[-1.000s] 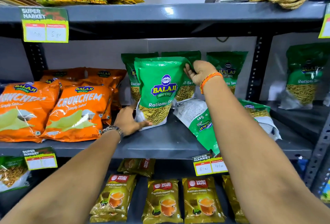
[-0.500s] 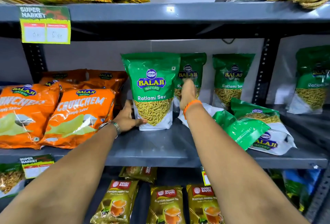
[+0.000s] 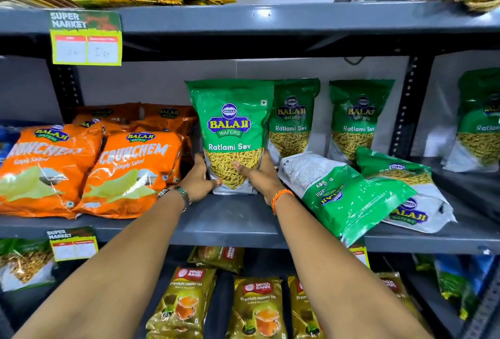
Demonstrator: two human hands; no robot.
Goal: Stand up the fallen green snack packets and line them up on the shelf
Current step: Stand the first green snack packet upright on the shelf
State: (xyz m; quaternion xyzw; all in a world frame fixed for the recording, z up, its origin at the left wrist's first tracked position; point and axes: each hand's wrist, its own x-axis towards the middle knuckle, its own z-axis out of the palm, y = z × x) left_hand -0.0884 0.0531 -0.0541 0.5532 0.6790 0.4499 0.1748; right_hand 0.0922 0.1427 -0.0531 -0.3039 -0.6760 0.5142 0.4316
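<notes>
I have the left hand and right hand clasping the upright green packet mid-shelf; releasing unevenly could topple it onto the fallen packets near the front edge.

Grey shelf carries green packets (two fallen), orange bags.

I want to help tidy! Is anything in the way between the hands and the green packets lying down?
Nothing visible blocks them. The fallen packet lies just right of the right hand, bare shelf between. Both hands, left hand included, now hold the upright packet.
</notes>
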